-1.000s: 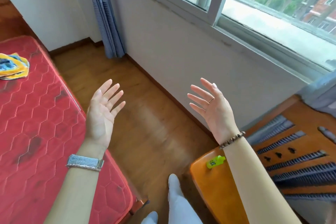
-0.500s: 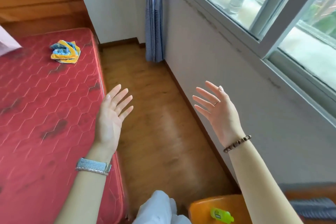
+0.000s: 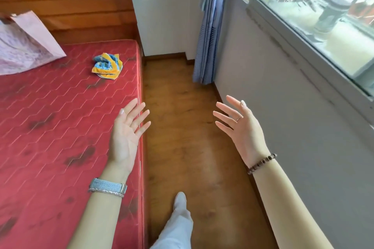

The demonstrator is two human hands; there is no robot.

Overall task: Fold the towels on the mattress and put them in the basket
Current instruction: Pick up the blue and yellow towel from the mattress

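A crumpled blue and yellow towel (image 3: 107, 65) lies on the red quilted mattress (image 3: 50, 119) near its far right corner. My left hand (image 3: 126, 133) is raised over the mattress's right edge, palm up, fingers spread, holding nothing. My right hand (image 3: 239, 127) hovers over the wooden floor, fingers spread and empty. Both hands are well short of the towel. No basket is in view.
A pale pink bag or cloth (image 3: 24, 46) leans at the mattress's far left by the wooden headboard (image 3: 66, 2). The wooden floor (image 3: 182, 127) runs between mattress and grey wall. A blue striped curtain (image 3: 208, 26) hangs beside the window (image 3: 323, 16). My white-trousered leg (image 3: 178, 224) steps forward.
My view has swung left and moved forward: the orange furniture has left the frame, and the towel, mattress and pink bag now show nearer. Both hands stay raised and empty.
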